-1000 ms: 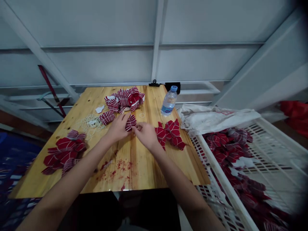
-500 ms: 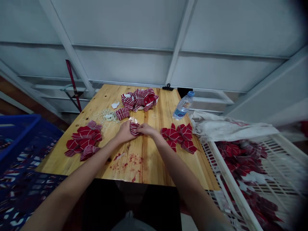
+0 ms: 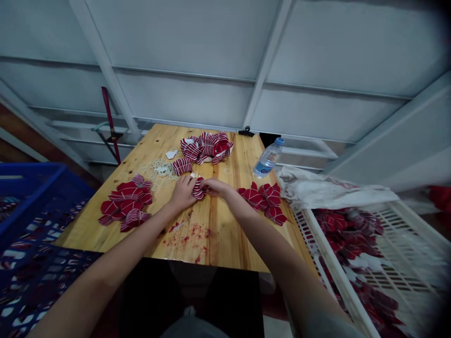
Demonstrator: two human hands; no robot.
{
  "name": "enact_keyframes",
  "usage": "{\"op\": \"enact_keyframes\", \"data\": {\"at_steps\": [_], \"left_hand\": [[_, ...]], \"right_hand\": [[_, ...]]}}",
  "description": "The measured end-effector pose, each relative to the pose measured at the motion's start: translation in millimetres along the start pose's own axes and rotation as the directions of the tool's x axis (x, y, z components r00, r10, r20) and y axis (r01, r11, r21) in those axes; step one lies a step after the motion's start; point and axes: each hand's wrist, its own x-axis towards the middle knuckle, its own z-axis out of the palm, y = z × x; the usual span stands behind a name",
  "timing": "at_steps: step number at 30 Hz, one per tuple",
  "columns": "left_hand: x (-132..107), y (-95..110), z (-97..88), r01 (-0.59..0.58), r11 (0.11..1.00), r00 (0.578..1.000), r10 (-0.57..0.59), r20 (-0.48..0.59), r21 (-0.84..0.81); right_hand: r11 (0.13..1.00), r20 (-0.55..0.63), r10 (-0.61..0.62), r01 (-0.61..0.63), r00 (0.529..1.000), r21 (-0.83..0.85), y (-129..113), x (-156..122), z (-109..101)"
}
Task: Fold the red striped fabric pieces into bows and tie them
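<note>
Between my two hands, near the middle of the wooden table, is a small piece of red-and-white striped fabric. My left hand grips its left side, and the fingers of my right hand pinch its right edge. Just beyond lie a striped fabric bundle and a heap of striped pieces. Pale rubber bands are spread left of that bundle. Red fabric pieces lie in a left pile and a right pile.
A water bottle stands at the table's right back, near a black binder clip. On the right, a white plastic basket holds red fabric, partly covered by a white sack. A blue crate is at the left. Red lint is scattered in front.
The striped fabric between my hands looks narrower and more bunched. My right fingers have curled more at its edge. The whole view has shifted slightly.
</note>
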Motion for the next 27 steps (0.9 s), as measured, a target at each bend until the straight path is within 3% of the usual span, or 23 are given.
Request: {"op": "enact_keyframes", "data": {"at_steps": [3,7,14,17,19,20,21,23,25,27], "left_hand": [[-1,1,-10.7,-0.047,0.997,0.999,0.047,0.017,0.053],[-2,0,-14.8,-0.029,0.998,0.999,0.03,-0.017,0.059],[-7,-11,-14.4,-0.054,0.958,0.995,0.029,-0.094,-0.281],[-10,-9,-21.0,0.001,0.95,0.996,-0.028,-0.083,-0.311],[-10,-6,-25.8,0.087,0.957,0.991,-0.11,-0.071,-0.278],[-9,-3,-28.1,0.141,0.957,0.985,-0.161,-0.06,-0.253],[-9,0,-30.5,0.192,0.956,0.977,-0.207,-0.048,-0.221],[-7,7,-35.1,0.251,0.959,0.967,-0.256,-0.02,-0.135],[-6,16,-39.2,0.264,0.964,0.964,-0.265,-0.002,-0.036],[-5,25,-41.7,0.28,0.958,0.96,-0.281,0.013,0.054]], "right_hand": [[0.993,0.052,-0.063,0.057,0.997,0.103,-5,-11,0],[0.971,0.09,-0.165,0.146,0.982,0.191,-8,-22,3],[0.955,0.044,-0.272,0.264,0.961,0.139,-1,-21,6],[0.946,-0.053,-0.311,0.314,0.949,0.075,0,-23,3],[0.922,-0.179,-0.384,0.387,0.906,-0.018,0,-28,3],[0.892,-0.232,-0.451,0.436,0.862,-0.117,0,-32,4],[0.844,-0.253,-0.53,0.477,0.809,-0.245,1,-36,6],[0.696,-0.187,-0.66,0.498,0.728,-0.517,2,-44,11],[0.589,-0.097,-0.68,0.463,0.727,-0.662,3,-50,17],[0.569,-0.087,-0.649,0.406,0.756,-0.715,4,-53,23]]}}
